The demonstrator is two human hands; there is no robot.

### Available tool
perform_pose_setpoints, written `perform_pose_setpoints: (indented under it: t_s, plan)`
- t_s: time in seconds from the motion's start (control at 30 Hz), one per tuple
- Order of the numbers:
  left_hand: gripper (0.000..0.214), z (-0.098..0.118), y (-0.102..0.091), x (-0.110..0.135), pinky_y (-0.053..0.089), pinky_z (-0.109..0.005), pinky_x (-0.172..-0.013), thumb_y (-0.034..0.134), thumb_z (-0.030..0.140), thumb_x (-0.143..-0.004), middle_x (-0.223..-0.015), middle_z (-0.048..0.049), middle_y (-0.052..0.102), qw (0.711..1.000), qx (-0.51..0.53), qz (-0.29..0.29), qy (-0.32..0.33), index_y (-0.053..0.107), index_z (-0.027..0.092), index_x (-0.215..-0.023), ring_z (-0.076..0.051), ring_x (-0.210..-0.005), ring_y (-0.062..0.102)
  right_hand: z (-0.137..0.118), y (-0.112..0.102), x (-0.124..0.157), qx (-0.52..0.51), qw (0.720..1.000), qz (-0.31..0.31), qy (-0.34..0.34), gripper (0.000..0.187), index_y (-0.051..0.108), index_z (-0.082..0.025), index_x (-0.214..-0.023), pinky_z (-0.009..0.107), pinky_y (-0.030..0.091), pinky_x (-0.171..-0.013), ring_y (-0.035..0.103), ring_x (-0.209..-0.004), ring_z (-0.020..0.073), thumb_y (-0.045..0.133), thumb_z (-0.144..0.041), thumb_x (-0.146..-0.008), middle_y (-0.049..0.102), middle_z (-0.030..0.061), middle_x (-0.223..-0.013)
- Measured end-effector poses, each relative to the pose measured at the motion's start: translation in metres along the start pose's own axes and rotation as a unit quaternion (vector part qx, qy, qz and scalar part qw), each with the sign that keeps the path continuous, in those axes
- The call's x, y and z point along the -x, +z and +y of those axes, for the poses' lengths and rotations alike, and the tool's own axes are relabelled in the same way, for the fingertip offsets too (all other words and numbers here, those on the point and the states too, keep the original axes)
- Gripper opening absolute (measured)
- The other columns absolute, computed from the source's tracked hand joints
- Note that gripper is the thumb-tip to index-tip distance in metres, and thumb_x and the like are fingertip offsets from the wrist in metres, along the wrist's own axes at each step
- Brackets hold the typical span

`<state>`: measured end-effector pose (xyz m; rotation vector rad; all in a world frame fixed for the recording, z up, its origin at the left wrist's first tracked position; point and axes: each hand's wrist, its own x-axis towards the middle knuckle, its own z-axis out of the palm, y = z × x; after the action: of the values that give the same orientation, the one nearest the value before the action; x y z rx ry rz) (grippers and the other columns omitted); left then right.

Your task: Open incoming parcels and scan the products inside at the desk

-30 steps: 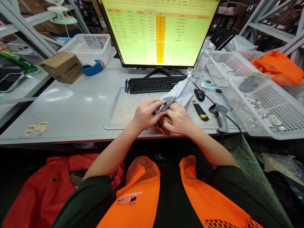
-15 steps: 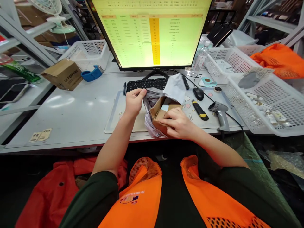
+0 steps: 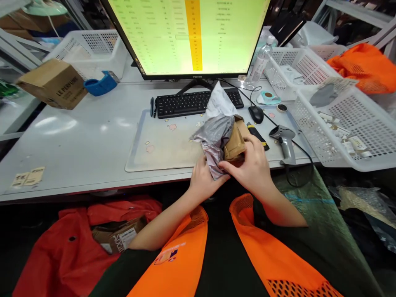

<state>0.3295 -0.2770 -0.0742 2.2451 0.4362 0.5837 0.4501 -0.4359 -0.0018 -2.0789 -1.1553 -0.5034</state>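
A small brown cardboard box (image 3: 235, 142) sticks half out of a crumpled grey plastic mailer bag (image 3: 214, 136), held just over the desk's front edge. My right hand (image 3: 254, 165) is closed around the box from the right and below. My left hand (image 3: 202, 181) grips the lower end of the grey bag. A white flap of the bag (image 3: 220, 103) stands up behind the box.
On the desk (image 3: 77, 140) are a mat (image 3: 161, 144), keyboard (image 3: 192, 103), mouse (image 3: 256, 114), utility knife (image 3: 256, 134), barcode scanner (image 3: 283, 138) and monitor (image 3: 188, 37). White baskets (image 3: 349, 132) stand right, a cardboard box (image 3: 52, 82) left. Red bags (image 3: 64, 247) lie below.
The box has come further out of the grey bag. My left hand dropped from the bag's top edge to its bottom, and both hands moved toward the desk's front edge.
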Motion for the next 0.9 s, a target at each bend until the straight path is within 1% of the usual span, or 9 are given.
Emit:
perform_pose_setpoints:
  t_s: [0.07,0.2,0.27,0.33,0.47,0.57,0.7,0.8,0.9]
  plan:
    - [0.067,-0.002,0.019,0.006,0.053,-0.055,-0.108,0.076,0.064,-0.086,-0.129,-0.0203,0.068,0.999,-0.027,-0.014,0.015,0.065,0.016,-0.132,-0.04,-0.125,0.064,-0.006,0.009,-0.004,0.023,0.999,0.019,0.02,0.054,0.063,-0.019,-0.125,0.061,0.05,-0.114,0.057,-0.134,0.041,0.08,-0.052,-0.085,0.063,0.0209,-0.135]
    - [0.046,-0.017,0.035,0.001,0.055,-0.05,-0.101,0.065,0.048,-0.095,-0.119,-0.0201,0.074,0.996,-0.054,-0.049,0.054,0.07,0.014,-0.126,-0.036,-0.114,0.07,0.016,0.016,-0.02,-0.014,0.998,0.054,0.025,0.028,0.072,-0.02,-0.103,0.058,0.051,-0.113,0.061,-0.127,0.037,0.075,-0.043,-0.088,0.067,0.0165,-0.128]
    - [0.034,-0.023,0.032,-0.004,0.057,-0.046,-0.091,0.065,0.042,-0.094,-0.106,-0.0186,0.076,0.991,-0.094,-0.08,0.058,0.074,0.015,-0.112,-0.034,-0.102,0.072,0.035,0.01,-0.031,-0.059,0.993,0.089,0.047,0.023,0.071,-0.021,-0.084,0.053,0.055,-0.106,0.068,-0.113,0.031,0.066,-0.042,-0.093,0.07,0.0132,-0.119]
    - [0.021,-0.028,0.024,-0.009,0.055,-0.041,-0.083,0.065,0.036,-0.092,-0.094,-0.0156,0.075,0.985,-0.122,-0.103,0.062,0.076,0.018,-0.096,-0.032,-0.091,0.072,0.051,0.002,-0.043,-0.099,0.986,0.117,0.064,0.034,0.064,-0.022,-0.068,0.048,0.059,-0.098,0.071,-0.096,0.0248,0.059,-0.038,-0.097,0.073,0.0101,-0.107]
    - [0.009,-0.043,-0.002,-0.026,0.048,-0.036,-0.074,0.065,0.023,-0.083,-0.083,-0.0099,0.073,0.983,-0.142,-0.089,0.075,0.07,0.022,-0.075,-0.027,-0.082,0.069,0.068,-0.018,-0.06,-0.152,0.973,0.156,0.084,0.035,0.06,-0.022,-0.06,0.04,0.061,-0.081,0.071,-0.083,0.0205,0.058,-0.033,-0.093,0.074,0.0056,-0.09]
    - [0.01,-0.068,-0.041,-0.046,0.041,-0.034,-0.066,0.071,0.03,-0.076,-0.076,-0.0059,0.069,0.987,-0.159,0.029,0.009,0.067,0.023,-0.071,-0.024,-0.075,0.063,0.076,-0.036,-0.059,-0.216,0.954,0.178,0.105,0.028,0.064,-0.021,-0.062,0.035,0.058,-0.068,0.069,-0.074,0.0184,0.059,-0.031,-0.088,0.073,0.0038,-0.082]
    - [0.02,-0.107,-0.13,-0.075,0.045,-0.039,-0.077,0.066,0.034,-0.079,-0.067,-0.0035,0.059,0.957,-0.184,0.203,-0.092,0.057,0.023,-0.066,-0.026,-0.08,0.06,0.084,-0.046,-0.047,-0.276,0.94,0.186,0.074,0.027,0.065,-0.021,-0.06,0.036,0.056,-0.064,0.067,-0.068,0.0193,0.061,-0.031,-0.084,0.072,0.0042,-0.077]
    - [0.029,-0.135,-0.202,-0.084,0.046,-0.052,-0.093,0.069,0.03,-0.071,-0.062,-0.0034,0.052,0.923,-0.206,0.282,-0.164,0.043,0.023,-0.061,-0.033,-0.096,0.063,0.075,-0.03,-0.042,-0.272,0.939,0.205,0.047,0.027,0.063,-0.022,-0.06,0.044,0.062,-0.073,0.071,-0.074,0.0242,0.06,-0.034,-0.084,0.071,0.0047,-0.076]
    - [0.037,-0.166,-0.257,-0.072,0.041,-0.062,-0.1,0.071,0.035,-0.068,-0.063,-0.0053,0.055,0.909,-0.212,0.295,-0.207,0.037,0.022,-0.058,-0.043,-0.113,0.064,0.049,-0.003,-0.038,-0.218,0.95,0.224,0.003,0.034,0.059,-0.024,-0.06,0.055,0.063,-0.089,0.072,-0.076,0.0259,0.054,-0.036,-0.091,0.067,0.0044,-0.073]
